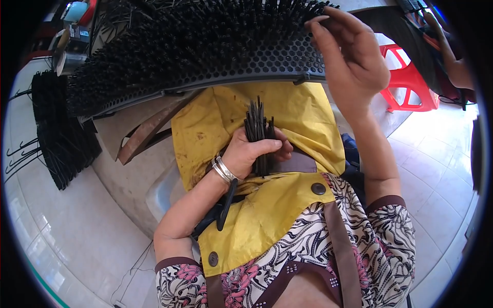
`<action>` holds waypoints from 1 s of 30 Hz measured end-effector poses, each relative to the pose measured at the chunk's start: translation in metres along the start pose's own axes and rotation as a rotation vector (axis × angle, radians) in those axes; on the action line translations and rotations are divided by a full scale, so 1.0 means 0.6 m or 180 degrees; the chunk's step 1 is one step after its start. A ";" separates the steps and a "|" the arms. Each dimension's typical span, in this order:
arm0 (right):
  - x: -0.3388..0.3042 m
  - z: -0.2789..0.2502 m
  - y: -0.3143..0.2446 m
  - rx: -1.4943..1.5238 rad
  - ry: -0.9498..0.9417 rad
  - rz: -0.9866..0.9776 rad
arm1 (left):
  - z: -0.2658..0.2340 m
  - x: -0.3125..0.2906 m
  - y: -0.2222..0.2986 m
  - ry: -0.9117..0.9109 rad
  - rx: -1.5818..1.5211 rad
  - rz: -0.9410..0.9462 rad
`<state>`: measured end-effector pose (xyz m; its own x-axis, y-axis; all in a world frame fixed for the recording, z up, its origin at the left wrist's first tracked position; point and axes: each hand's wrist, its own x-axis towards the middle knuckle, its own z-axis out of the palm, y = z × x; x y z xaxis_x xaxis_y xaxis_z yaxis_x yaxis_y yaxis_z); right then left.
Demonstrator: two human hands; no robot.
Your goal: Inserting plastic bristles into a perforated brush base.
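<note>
My left hand (251,151) is closed round a bundle of thin black sticks (261,123), held upright over the yellow apron (205,118) on my lap. In front of me is a black perforated tray (287,61) with rows of round holes. A dense mass of black sticks (205,36) like those in the bundle stands up from it. At the tray's right end my right hand (352,59) is raised, thumb and fingers curled together in a pinch at the sticks. What lies between those fingertips is too small to make out.
A brown metal support (149,126) slants beneath the tray. On the left hangs a black bundle with hooked wires (61,128). A red plastic stool (411,84) stands at the right, near another person's hand (457,66). Containers (72,46) sit at the far left.
</note>
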<state>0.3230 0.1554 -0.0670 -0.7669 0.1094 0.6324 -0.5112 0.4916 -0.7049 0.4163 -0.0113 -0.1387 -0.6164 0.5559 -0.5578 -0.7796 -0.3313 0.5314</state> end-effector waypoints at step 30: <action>-0.076 -0.010 -0.008 -0.0303 -0.1161 -0.0304 | 0.000 -0.002 0.002 -0.0390 -0.0114 -0.0110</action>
<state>0.3627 0.1533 -0.0908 -0.8139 -0.2467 0.5260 -0.5619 0.5645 -0.6047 0.4161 -0.0124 -0.1370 -0.5728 0.6556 -0.4921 -0.8049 -0.3363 0.4889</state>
